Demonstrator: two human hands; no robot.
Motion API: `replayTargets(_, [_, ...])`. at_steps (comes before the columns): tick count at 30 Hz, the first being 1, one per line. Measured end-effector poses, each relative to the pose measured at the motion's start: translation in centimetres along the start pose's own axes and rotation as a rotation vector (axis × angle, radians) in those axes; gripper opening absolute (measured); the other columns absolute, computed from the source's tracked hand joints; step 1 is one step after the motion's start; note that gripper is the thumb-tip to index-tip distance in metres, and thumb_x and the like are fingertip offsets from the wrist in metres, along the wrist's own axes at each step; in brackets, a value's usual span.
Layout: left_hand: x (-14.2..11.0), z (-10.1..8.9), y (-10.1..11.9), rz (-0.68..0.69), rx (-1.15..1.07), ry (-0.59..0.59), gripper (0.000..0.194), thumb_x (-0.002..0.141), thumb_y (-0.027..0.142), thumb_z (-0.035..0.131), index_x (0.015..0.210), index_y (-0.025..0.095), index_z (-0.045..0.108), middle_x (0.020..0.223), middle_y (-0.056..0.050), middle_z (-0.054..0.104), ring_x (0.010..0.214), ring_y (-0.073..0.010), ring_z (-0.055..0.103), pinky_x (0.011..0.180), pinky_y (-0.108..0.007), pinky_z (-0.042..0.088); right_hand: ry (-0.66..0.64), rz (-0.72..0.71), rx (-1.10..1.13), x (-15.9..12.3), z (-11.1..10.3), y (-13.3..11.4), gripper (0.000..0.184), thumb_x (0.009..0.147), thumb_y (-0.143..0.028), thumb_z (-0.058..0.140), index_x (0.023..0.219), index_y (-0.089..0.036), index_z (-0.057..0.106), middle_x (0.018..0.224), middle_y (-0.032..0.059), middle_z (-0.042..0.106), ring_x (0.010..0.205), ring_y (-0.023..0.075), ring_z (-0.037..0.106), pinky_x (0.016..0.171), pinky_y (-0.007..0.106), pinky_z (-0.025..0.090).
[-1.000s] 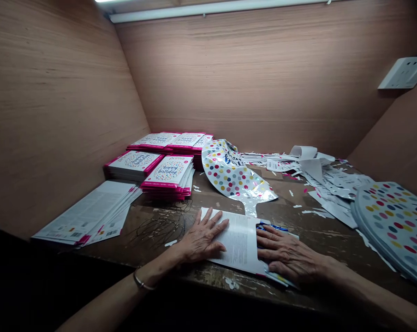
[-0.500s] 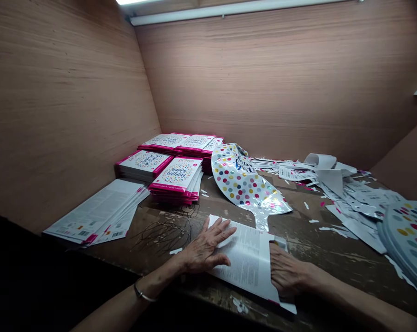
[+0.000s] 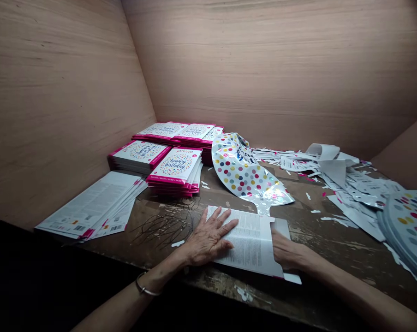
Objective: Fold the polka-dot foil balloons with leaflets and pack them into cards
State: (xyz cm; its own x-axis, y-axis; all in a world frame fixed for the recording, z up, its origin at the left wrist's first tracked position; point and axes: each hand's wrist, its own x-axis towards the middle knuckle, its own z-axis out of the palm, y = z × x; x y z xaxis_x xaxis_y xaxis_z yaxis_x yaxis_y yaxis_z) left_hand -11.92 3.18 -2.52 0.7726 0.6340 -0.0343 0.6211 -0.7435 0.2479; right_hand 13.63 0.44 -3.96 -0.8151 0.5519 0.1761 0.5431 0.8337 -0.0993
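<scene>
A printed white card envelope (image 3: 248,240) lies on the table with its open end facing right. My left hand (image 3: 208,237) rests flat on its left part, fingers spread. Into the open end reaches my right hand (image 3: 285,249); its fingers are hidden inside, so whether they hold anything does not show. A white flap (image 3: 293,278) sticks out at the envelope's lower right corner. Just behind the envelope lies a dotted foil balloon (image 3: 243,175), its tail touching or nearly touching the envelope's upper edge.
Stacks of "happy birthday" envelopes (image 3: 175,164) stand at the back left, with printed envelopes face down (image 3: 94,205) in front. Paper strips and scraps (image 3: 360,189) lie at the right, beside a pile of flat dotted balloons (image 3: 409,226). Wooden panels (image 3: 264,64) enclose the table.
My right hand is deeper in the envelope or angled flatter, with the lower flap pushed slightly right. The left hand stays on the envelope. The view has tilted down a little.
</scene>
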Motion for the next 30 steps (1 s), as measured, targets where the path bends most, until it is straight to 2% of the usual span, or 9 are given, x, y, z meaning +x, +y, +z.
replayTargets(3, [0.0, 0.1, 0.1, 0.023, 0.066, -0.005, 0.066, 0.086, 0.065, 0.023, 0.141, 0.028, 0.025, 0.148, -0.01, 0.019, 0.136, -0.0329, 0.009, 0.105, -0.061, 0.004, -0.005, 0.102, 0.087, -3.5, -2.2, -0.4, 0.029, 0.088, -0.018, 0.045, 0.114, -0.02, 0.058, 0.119, 0.0084, 0.057, 0.113, 0.0201, 0.049, 0.099, 0.038, 0.04])
replayTargets(6, [0.2, -0.1, 0.3, 0.039, 0.131, -0.014, 0.067, 0.085, 0.066, 0.023, 0.139, 0.027, 0.03, 0.147, -0.012, 0.023, 0.135, -0.0352, 0.013, 0.102, -0.063, 0.004, 0.16, 0.314, 0.125, -7.3, -3.3, -1.6, 0.034, 0.09, -0.016, 0.041, 0.123, -0.019, 0.051, 0.125, 0.0102, 0.053, 0.117, 0.0197, 0.046, 0.097, 0.037, 0.042])
replayTargets(8, [0.7, -0.5, 1.0, 0.056, 0.173, -0.01, 0.067, 0.085, 0.066, 0.024, 0.136, 0.025, 0.035, 0.145, -0.014, 0.027, 0.134, -0.0369, 0.015, 0.101, -0.064, 0.004, 0.256, 0.412, 0.133, -8.5, -3.4, -2.9, 0.035, 0.09, -0.015, 0.041, 0.124, -0.018, 0.05, 0.126, 0.012, 0.051, 0.115, 0.0193, 0.048, 0.092, 0.032, 0.046])
replayTargets(11, [1.8, -0.7, 3.2, 0.104, 0.223, 0.046, 0.061, 0.088, 0.062, 0.024, 0.13, 0.022, 0.042, 0.144, -0.013, 0.029, 0.135, -0.0364, 0.014, 0.102, -0.063, 0.004, 0.323, 0.42, 0.132, -7.8, -2.9, -4.5, 0.033, 0.09, -0.013, 0.04, 0.12, -0.017, 0.052, 0.122, 0.0123, 0.053, 0.11, 0.0198, 0.051, 0.089, 0.032, 0.048])
replayTargets(15, [3.1, 1.0, 6.5, 0.186, 0.215, 0.069, 0.062, 0.091, 0.057, 0.02, 0.134, 0.014, 0.036, 0.145, -0.014, 0.025, 0.136, -0.0302, 0.013, 0.107, -0.054, 0.006, 0.323, 0.424, 0.091, -5.6, -1.9, -5.1, 0.027, 0.089, -0.012, 0.039, 0.107, -0.014, 0.059, 0.101, 0.0117, 0.06, 0.091, 0.0194, 0.056, 0.076, 0.032, 0.05])
replayTargets(18, [3.4, 2.7, 7.3, 0.2, 0.194, 0.056, 0.066, 0.091, 0.056, 0.017, 0.136, 0.009, 0.031, 0.145, -0.016, 0.024, 0.137, -0.0283, 0.01, 0.108, -0.052, 0.004, 0.318, 0.43, 0.032, -5.1, -1.2, -5.1, 0.022, 0.09, -0.014, 0.041, 0.095, -0.014, 0.062, 0.089, 0.0093, 0.06, 0.082, 0.019, 0.054, 0.072, 0.032, 0.047])
replayTargets(21, [3.3, 3.2, 7.2, 0.204, 0.178, 0.055, 0.066, 0.091, 0.055, 0.017, 0.137, 0.009, 0.029, 0.146, -0.016, 0.023, 0.137, -0.0281, 0.009, 0.108, -0.052, 0.002, 0.303, 0.431, 0.0, -5.0, -1.0, -5.2, 0.02, 0.09, -0.013, 0.043, 0.09, -0.015, 0.063, 0.087, 0.0081, 0.059, 0.082, 0.0186, 0.052, 0.073, 0.031, 0.044])
replayTargets(26, [3.3, 2.8, 7.2, 0.204, 0.153, 0.056, 0.067, 0.092, 0.055, 0.016, 0.137, 0.006, 0.03, 0.145, -0.017, 0.024, 0.137, -0.0297, 0.01, 0.108, -0.053, 0.001, 0.099, 0.388, -0.073, -4.3, -1.9, -5.2, 0.015, 0.086, -0.01, 0.048, 0.077, -0.014, 0.059, 0.078, 0.0054, 0.057, 0.073, 0.0172, 0.049, 0.065, 0.028, 0.041])
replayTargets(30, [3.2, 2.7, 7.3, 0.21, 0.15, 0.063, 0.066, 0.092, 0.053, 0.017, 0.137, 0.006, 0.03, 0.144, -0.018, 0.026, 0.136, -0.0306, 0.011, 0.107, -0.055, 0.002, -0.028, 0.266, -0.244, -3.5, -2.6, -5.1, 0.018, 0.082, -0.004, 0.045, 0.075, -0.015, 0.058, 0.075, 0.006, 0.055, 0.069, 0.0177, 0.048, 0.062, 0.029, 0.04])
